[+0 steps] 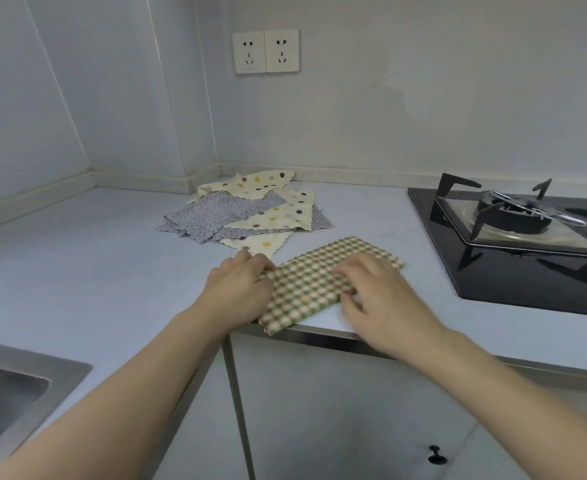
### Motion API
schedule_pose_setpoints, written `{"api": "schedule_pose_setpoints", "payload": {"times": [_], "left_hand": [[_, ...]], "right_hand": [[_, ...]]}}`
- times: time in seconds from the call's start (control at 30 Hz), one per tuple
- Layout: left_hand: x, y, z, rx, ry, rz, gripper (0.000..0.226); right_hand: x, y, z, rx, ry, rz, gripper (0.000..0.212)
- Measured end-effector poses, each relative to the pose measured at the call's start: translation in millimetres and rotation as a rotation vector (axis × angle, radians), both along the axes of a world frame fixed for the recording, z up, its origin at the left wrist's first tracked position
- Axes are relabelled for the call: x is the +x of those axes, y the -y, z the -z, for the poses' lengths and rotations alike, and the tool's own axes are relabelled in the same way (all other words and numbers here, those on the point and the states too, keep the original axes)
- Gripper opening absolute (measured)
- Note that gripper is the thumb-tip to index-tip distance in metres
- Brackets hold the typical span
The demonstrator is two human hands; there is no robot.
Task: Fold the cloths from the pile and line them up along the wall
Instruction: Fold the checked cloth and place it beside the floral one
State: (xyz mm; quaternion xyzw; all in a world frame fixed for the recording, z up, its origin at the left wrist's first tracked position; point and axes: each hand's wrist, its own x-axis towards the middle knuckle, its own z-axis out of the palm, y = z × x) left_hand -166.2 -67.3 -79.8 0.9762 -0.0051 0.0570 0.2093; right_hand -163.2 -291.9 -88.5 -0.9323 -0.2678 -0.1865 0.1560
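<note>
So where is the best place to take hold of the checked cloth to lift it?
Probably the checked cloth is best pinched at its near-left corner, which sticks out past the counter edge. Come from below and in front: fingers can get under it there, while the rest lies flat.

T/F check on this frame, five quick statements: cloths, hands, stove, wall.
1. Both hands are on the green checked cloth. True: the left hand and right hand both touch it.
2. The pile lies beyond the checked cloth. True.
3. The gas stove is left of the cloths. False: it is to the right.
4. Folded cloths already line the wall. False: none there.
5. The checked cloth hangs slightly over the counter edge. True.
</note>
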Motion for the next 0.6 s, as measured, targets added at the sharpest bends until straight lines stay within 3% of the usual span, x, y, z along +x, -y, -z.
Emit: {"api": "schedule_pose_setpoints", "payload": {"times": [0.07,0.17,0.23,0.3,0.4,0.5,0.6], "left_hand": [[-11,-1,-3,-0.043,-0.055,0.0,0.056],[-32,1,-9,-0.043,-0.128,0.007,0.085],[-47,1,-12,0.035,-0.168,0.035,0.089],[-59,-3,-11,0.163,-0.167,0.042,0.077],[-72,-13,-3,0.276,-0.012,0.039,0.054],[-83,-16,-2,0.212,0.173,0.037,0.027],[-83,-11,-9,0.061,0.221,0.056,0.013]], "right_hand": [[-28,-7,9,-0.064,0.023,-0.124,0.046],[-43,-3,15,-0.121,0.07,-0.087,0.059],[-47,-4,16,-0.168,0.128,-0.098,0.065],[-52,-11,20,-0.178,0.191,-0.137,0.057],[-63,-28,21,-0.125,0.239,-0.106,0.039],[-68,-34,8,-0.03,0.238,-0.08,0.02],[-69,-23,-5,0.116,0.152,-0.124,0.033]]}}
